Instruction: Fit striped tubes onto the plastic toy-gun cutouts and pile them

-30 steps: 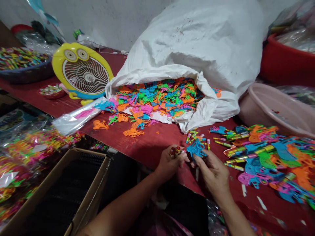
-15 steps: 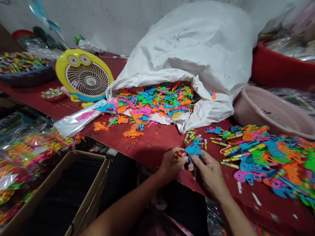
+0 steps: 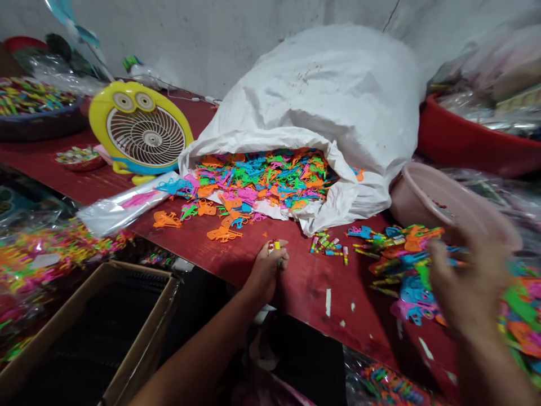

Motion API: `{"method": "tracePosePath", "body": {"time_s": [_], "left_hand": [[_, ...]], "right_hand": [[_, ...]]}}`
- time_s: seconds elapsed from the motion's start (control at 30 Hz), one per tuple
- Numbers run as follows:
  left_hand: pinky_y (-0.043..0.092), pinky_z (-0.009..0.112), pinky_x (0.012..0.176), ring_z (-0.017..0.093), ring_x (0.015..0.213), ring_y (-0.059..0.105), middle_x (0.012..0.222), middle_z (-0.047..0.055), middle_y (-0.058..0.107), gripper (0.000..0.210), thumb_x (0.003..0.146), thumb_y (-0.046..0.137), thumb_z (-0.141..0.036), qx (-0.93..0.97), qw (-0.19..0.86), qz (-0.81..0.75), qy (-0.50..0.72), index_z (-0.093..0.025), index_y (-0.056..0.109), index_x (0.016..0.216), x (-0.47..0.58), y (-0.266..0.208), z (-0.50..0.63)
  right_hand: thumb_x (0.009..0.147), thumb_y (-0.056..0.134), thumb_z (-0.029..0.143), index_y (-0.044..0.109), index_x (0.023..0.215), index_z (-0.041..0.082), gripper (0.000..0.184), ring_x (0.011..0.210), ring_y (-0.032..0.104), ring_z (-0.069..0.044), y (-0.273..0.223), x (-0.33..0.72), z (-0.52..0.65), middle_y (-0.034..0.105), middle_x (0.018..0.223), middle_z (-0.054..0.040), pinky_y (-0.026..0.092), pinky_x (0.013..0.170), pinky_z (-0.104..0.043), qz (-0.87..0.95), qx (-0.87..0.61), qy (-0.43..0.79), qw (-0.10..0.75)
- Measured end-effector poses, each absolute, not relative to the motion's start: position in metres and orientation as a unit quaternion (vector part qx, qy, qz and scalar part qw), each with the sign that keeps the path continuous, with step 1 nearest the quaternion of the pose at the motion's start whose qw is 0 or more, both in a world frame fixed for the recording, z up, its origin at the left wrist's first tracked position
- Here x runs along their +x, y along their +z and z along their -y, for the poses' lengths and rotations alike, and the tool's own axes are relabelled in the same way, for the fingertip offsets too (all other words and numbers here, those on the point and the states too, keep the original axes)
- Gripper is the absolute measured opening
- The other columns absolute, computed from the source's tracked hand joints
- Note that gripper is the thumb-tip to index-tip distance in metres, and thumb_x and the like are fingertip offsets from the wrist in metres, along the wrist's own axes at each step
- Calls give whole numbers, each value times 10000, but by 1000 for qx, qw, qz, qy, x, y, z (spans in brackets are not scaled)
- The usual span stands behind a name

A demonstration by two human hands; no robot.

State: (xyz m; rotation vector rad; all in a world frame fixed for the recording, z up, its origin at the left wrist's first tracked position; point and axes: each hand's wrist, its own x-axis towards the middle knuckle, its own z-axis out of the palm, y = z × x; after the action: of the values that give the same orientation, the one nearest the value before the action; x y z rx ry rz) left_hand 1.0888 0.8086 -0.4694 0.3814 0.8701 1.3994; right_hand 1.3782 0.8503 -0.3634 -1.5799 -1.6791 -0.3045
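Note:
My left hand is closed around a few small red-and-yellow tubes, whose ends show above the fingers, over the table's front edge. To the right, my right hand is smeared by motion above a pile of colourful flat plastic toy pistols, many with striped tubes beside or in them; whether it holds anything is unclear. Several short loose tubes lie between the two hands. Behind them, a big white sack lies with its mouth towards me, full of bright plastic toy pistols.
A yellow cartoon fan stands left of the sack, near a clear plastic packet. At the right are a pink basin and a red tub. Below left sits an open cardboard box beside bagged toys.
The blue toy pistol that both hands worked on is gone from between them. My right hand has swung right over the pile; my left keeps its tubes. The view has shifted slightly.

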Motion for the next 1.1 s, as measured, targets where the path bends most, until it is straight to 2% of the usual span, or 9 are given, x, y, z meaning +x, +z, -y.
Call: {"method": "tracePosePath", "body": {"time_s": [0.1,0.2,0.3,0.47,0.6,0.7,0.8,0.9,1.1], "left_hand": [[306,200,491,70,504,447,635,-41,533,376,697,670,-267,181,653,-401,616,-124,531,1016,1088,-473,-807],[327,203,490,79,503,466,636,-27,561,345,688,694,-300,208,651,-418,599,-133,533,943,1088,-472,-805],[288,191,467,61,472,424,593,-39,533,283,684,698,-307,237,637,-435,591,-143,537,848,1092,-467,-805],[265,187,443,56,450,402,578,-44,518,268,696,685,-316,232,621,-464,588,-153,548,858,1098,-463,-809],[271,189,428,63,448,412,609,-30,547,269,725,661,-316,236,613,-463,595,-153,536,899,1095,-468,-811],[274,191,433,64,455,410,609,-34,538,249,733,670,-316,233,606,-472,596,-160,519,855,1095,-472,-811],[328,200,485,74,505,434,615,-40,521,234,725,705,-287,256,585,-484,598,-168,517,797,1102,-474,-814],[395,224,580,111,607,511,711,3,606,174,735,709,-250,340,540,-498,588,-161,587,823,1113,-478,-818],[387,238,628,139,653,525,742,15,624,148,765,700,-286,430,433,-534,585,-177,635,842,1120,-484,-820]], "right_hand": [[918,476,434,627,1149,181,374,986,588,-281,-421,1330,-869,637,1045,-145,459,880,-437,770,-543,-12,335],[913,476,411,592,1235,159,425,1097,555,-296,-470,1304,-884,612,1179,-160,446,935,-464,798,-539,19,269],[939,445,398,538,1324,159,462,1184,508,-308,-493,1286,-883,573,1280,-166,419,971,-487,804,-548,21,231],[964,422,388,518,1357,209,442,1180,505,-286,-489,1249,-870,573,1237,-145,427,968,-448,844,-485,71,219],[951,461,376,470,1389,237,460,1184,514,-250,-475,1256,-871,548,1272,-119,424,1000,-419,845,-438,158,263],[930,496,355,478,1374,237,460,1170,517,-246,-467,1285,-868,546,1277,-106,421,995,-412,840,-446,142,274],[896,522,338,558,1281,206,409,1016,553,-261,-466,1305,-857,598,1089,-101,455,881,-406,835,-496,82,221],[912,472,326,639,1128,178,311,878,551,-252,-470,1305,-848,584,905,-89,455,766,-378,828,-531,45,176],[892,485,303,653,905,190,203,763,556,-207,-476,1301,-854,569,823,-65,430,696,-331,799,-561,58,210]]}}
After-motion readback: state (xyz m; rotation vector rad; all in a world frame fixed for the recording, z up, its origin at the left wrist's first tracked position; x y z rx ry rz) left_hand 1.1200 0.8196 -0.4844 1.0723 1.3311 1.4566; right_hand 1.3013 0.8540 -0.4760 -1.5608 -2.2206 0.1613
